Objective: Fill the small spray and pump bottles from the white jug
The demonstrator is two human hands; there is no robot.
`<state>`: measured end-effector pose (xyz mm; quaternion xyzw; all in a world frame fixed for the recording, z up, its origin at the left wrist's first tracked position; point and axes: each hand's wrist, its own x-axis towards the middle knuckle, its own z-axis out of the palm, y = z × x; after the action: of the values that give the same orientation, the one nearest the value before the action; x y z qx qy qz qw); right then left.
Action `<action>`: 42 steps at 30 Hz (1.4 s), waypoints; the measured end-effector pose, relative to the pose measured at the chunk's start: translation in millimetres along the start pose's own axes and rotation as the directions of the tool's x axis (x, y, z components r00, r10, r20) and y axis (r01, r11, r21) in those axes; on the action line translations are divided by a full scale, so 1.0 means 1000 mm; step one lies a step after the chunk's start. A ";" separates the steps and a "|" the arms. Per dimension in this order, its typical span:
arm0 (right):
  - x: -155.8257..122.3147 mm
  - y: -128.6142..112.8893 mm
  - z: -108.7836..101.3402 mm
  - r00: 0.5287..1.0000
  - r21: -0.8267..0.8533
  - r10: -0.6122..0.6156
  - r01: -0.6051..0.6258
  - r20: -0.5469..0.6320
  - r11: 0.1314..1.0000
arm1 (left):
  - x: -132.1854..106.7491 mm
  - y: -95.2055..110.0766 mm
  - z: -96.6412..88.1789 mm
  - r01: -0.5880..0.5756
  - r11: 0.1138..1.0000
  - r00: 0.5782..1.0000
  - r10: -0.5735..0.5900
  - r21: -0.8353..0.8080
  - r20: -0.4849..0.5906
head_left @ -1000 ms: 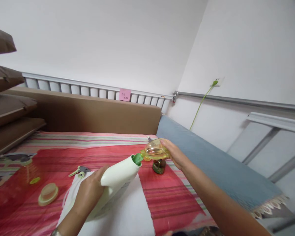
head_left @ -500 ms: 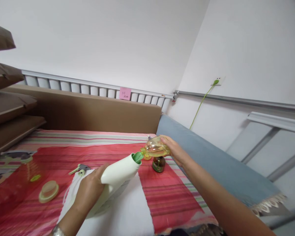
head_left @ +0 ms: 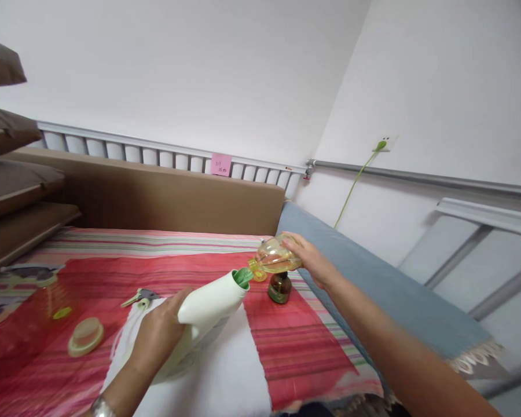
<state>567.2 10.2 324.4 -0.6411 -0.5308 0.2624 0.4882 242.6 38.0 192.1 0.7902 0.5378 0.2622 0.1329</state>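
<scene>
My left hand (head_left: 162, 327) is wrapped round the handle of a large pale green jug-like bottle (head_left: 212, 304), tilted with its open green spout up to the right. A small clear yellow bottle (head_left: 278, 255) lies nearly sideways in my right hand (head_left: 306, 258), neck toward that spout. The neck is just off the spout's lip or touching it; I cannot tell which. A little yellowish liquid shows inside the small bottle. Behind and below it stands a dark brown bottle (head_left: 280, 288) on the red cloth. Under the large bottle lies a white sheet (head_left: 238, 365).
A pale lid (head_left: 85, 336), a green and grey spray head (head_left: 142, 298) and clear bottles (head_left: 52, 295) lie or stand at the left on the red cloth (head_left: 304, 353). Brown packages (head_left: 21, 182) are stacked at far left. A blue padded side (head_left: 373, 278) borders the right.
My right hand has moved slightly up and right, taking the small yellow bottle's neck a little away from the spout. The large bottle stays about where it was.
</scene>
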 end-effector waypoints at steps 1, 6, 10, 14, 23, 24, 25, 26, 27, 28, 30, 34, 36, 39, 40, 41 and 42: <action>0.000 0.000 0.000 1.000 -0.008 -0.009 0.009 0.002 1.000 | 0.000 0.000 0.000 0.002 1.000 1.000 -0.002 0.005 0.000; 0.003 -0.002 -0.002 0.997 -0.053 -0.082 0.082 -0.004 0.995 | 0.000 0.000 0.001 0.011 1.000 1.000 -0.011 0.017 0.003; 0.004 -0.006 -0.002 0.993 -0.088 -0.117 0.117 0.004 0.989 | 0.001 -0.001 0.001 0.007 1.000 1.000 -0.007 0.017 -0.007; 0.002 -0.013 0.000 0.989 -0.148 -0.148 0.150 0.024 0.978 | 0.000 0.000 0.001 0.005 1.000 1.000 -0.005 0.007 -0.003; -0.003 -0.028 0.008 0.973 -0.336 -0.219 0.231 0.073 0.913 | -0.001 0.000 -0.001 0.010 1.000 1.000 -0.010 0.013 -0.004; -0.004 -0.030 0.010 0.969 -0.361 -0.232 0.247 0.086 0.899 | -0.001 0.000 -0.001 0.005 1.000 1.000 -0.005 0.014 -0.006; -0.005 -0.033 0.011 0.964 -0.386 -0.246 0.266 0.100 0.884 | -0.001 0.000 -0.001 -0.001 1.000 1.000 0.001 0.014 -0.007; -0.006 -0.036 0.013 0.958 -0.411 -0.264 0.287 0.114 0.865 | -0.002 -0.001 0.000 -0.004 1.000 1.000 0.005 0.013 -0.009; -0.007 -0.038 0.015 0.951 -0.437 -0.282 0.310 0.130 0.844 | -0.002 -0.001 0.000 -0.007 1.000 1.000 0.007 0.010 -0.011; -0.009 -0.041 0.017 0.943 -0.463 -0.300 0.334 0.148 0.821 | -0.002 -0.001 0.000 -0.010 1.000 1.000 0.010 0.005 -0.011; -0.012 -0.047 0.020 0.925 -0.510 -0.329 0.379 0.190 0.772 | -0.002 -0.001 -0.001 -0.013 1.000 1.000 0.013 -0.003 -0.006; -0.018 -0.056 0.025 0.893 -0.564 -0.360 0.449 0.269 0.693 | -0.002 0.000 -0.002 -0.004 1.000 1.000 0.004 -0.009 0.000; -0.019 -0.059 0.027 0.882 -0.578 -0.368 0.470 0.294 0.667 | -0.003 0.000 -0.002 -0.004 1.000 1.000 0.004 -0.018 -0.004; -0.020 -0.060 0.029 0.880 -0.591 -0.360 0.476 0.311 0.651 | -0.005 -0.001 -0.002 -0.007 1.000 1.000 0.007 -0.025 -0.009; -0.020 -0.060 0.029 0.880 -0.594 -0.364 0.474 0.304 0.650 | -0.005 -0.002 -0.001 -0.003 1.000 1.000 0.003 -0.020 -0.010; -0.020 -0.060 0.029 0.879 -0.597 -0.374 0.475 0.295 0.646 | -0.006 -0.003 -0.001 -0.001 1.000 1.000 0.001 -0.015 -0.013; -0.020 -0.060 0.029 0.878 -0.600 -0.382 0.477 0.289 0.642 | -0.006 -0.003 0.000 -0.003 1.000 1.000 0.003 -0.013 -0.017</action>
<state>510.6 -0.8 363.7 -0.6063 -0.7569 -0.0212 0.2430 238.3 33.7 188.8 0.7877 0.5360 0.2728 0.1332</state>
